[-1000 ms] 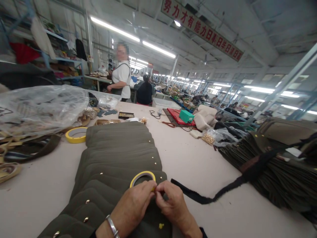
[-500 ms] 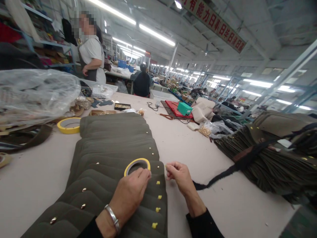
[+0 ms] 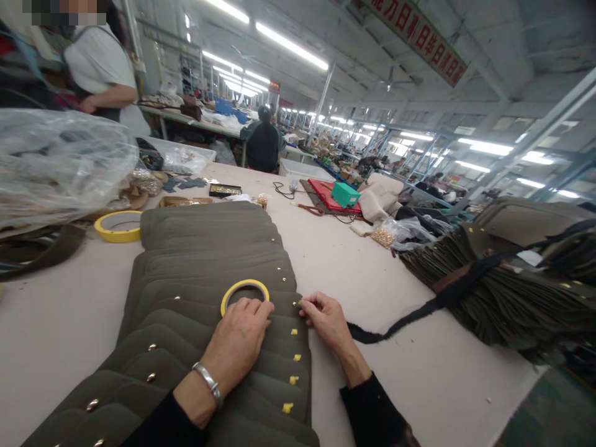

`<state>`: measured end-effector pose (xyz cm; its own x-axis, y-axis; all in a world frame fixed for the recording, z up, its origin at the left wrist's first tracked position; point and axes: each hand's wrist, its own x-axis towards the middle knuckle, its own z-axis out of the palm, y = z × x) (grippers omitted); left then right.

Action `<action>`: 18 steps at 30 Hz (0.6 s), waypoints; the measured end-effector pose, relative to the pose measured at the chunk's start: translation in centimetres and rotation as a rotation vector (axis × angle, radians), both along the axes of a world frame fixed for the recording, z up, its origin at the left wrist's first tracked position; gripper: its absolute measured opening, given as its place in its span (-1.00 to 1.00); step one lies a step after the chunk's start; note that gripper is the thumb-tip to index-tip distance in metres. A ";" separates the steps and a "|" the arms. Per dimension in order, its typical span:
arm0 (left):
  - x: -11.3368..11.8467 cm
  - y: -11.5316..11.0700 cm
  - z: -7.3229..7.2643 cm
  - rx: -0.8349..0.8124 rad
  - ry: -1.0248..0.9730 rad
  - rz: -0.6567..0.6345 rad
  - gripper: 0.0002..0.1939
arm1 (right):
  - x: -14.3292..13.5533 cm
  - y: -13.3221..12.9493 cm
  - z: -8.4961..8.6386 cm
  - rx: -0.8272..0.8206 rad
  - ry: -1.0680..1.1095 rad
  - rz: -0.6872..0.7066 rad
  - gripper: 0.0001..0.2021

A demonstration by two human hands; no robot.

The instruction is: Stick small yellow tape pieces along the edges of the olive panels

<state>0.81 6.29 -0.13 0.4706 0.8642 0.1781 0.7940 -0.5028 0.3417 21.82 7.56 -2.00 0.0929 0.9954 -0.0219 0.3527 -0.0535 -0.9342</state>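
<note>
Panels: olive-green fabric pieces (image 3: 200,273), laid overlapping like shingles in one long row down the pale worktable (image 3: 354,273); each has rounded corners and small brass studs (image 3: 151,347) near its edges.
Tape tabs: small yellow squares (image 3: 293,331) stuck along the right edge of the nearer panels, one per piece, approx. in a line.
Tape roll: yellow ring (image 3: 244,290), lying flat on the panels, mid-row.
Left hand (image 3: 237,341): palm down on the panels, fingertips (image 3: 261,306) resting on the near rim of the tape roll; fingers loosely curled, not clamped round it. Metal bangle (image 3: 208,383) at wrist.
Right hand (image 3: 326,318): at right edge of row, thumb and forefinger pinched at a brass stud/edge spot; what they pinch is too small to tell.
Second roll: yellow, (image 3: 118,225), far left of row, beside a clear plastic bag (image 3: 60,161).
Right side: stacked olive pieces (image 3: 503,298) w/ black strap (image 3: 395,323) trailing toward the right wrist.
Background: a person in white (image 3: 97,62) standing beyond the table.
</note>
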 end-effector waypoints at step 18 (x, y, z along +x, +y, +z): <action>-0.7 0.0 1.2 -0.065 -0.110 -0.118 -0.83 | 0.3 -1.1 1.0 -0.153 0.024 0.104 -0.84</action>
<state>0.07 6.26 1.09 0.5498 0.8156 0.1801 0.6870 -0.5642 0.4579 22.15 6.43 -0.95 -0.0128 0.9846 -0.1746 0.3413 -0.1598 -0.9263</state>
